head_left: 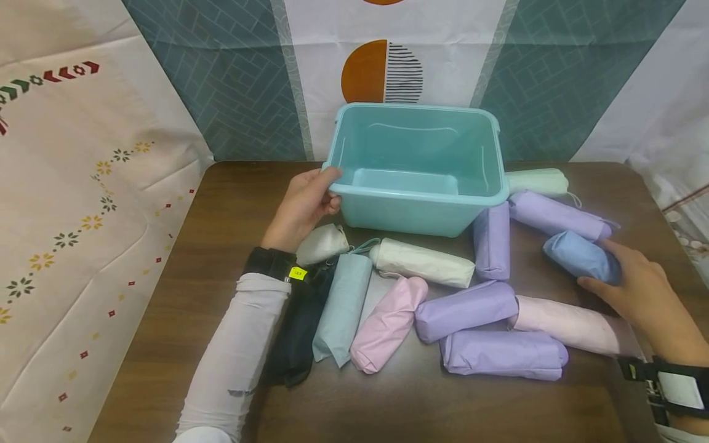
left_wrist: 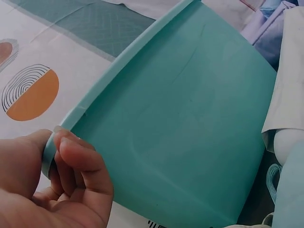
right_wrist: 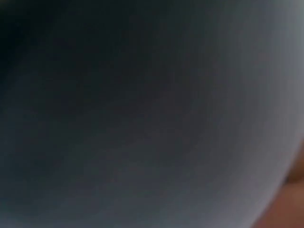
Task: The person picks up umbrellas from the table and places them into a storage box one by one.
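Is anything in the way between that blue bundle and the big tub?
Yes: a purple bundle, at the front right corner of the tub, lies between it and the blue bundle. The tub's side stands up too, but nothing visible covers its open top.

Left sleeve [head_left: 229, 354], white, creased, one dark mark [head_left: 241, 392]; left wristband [head_left: 268, 264], black, yellow label [head_left: 298, 272]; right wristband [head_left: 687, 368], black, pale rectangular panel [head_left: 680, 390]

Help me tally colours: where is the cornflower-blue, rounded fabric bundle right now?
In the head view, the cornflower-blue bundle is at the right, gripped by the right hand, just below a long lavender fabric bundle.
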Tool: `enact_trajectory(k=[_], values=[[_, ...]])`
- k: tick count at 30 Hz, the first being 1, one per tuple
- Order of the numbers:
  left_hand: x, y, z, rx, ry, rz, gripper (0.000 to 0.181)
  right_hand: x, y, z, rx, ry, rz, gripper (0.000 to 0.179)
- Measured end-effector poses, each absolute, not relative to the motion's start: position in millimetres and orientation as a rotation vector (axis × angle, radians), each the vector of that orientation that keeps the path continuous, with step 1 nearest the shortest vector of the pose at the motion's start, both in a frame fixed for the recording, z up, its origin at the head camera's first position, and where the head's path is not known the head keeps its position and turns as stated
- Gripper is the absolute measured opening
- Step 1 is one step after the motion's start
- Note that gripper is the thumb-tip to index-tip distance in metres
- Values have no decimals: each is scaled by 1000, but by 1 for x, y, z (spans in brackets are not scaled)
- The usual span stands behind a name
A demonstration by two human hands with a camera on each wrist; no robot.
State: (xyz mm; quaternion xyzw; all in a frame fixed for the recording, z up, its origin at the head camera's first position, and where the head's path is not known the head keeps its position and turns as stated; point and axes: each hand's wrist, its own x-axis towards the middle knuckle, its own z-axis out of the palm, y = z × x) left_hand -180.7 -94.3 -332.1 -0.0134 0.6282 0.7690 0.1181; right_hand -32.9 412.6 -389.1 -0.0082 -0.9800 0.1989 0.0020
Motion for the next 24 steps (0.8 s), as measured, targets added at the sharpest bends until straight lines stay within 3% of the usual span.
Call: enact_trajectory(k=[10, 17, 24], values=[[-179, -95, -331, -40, 1847, 2222, 27, -32, 411, -387, -55, -3066, 597, 77], [-180, -95, -330, -53, 1841, 2223, 24, -32, 415, -386, 113, -2977, 545, 67], [-180, -96, -330, -62, 1837, 2218, 25, -33, 420, -388, 217, -2966, 521, 74]])
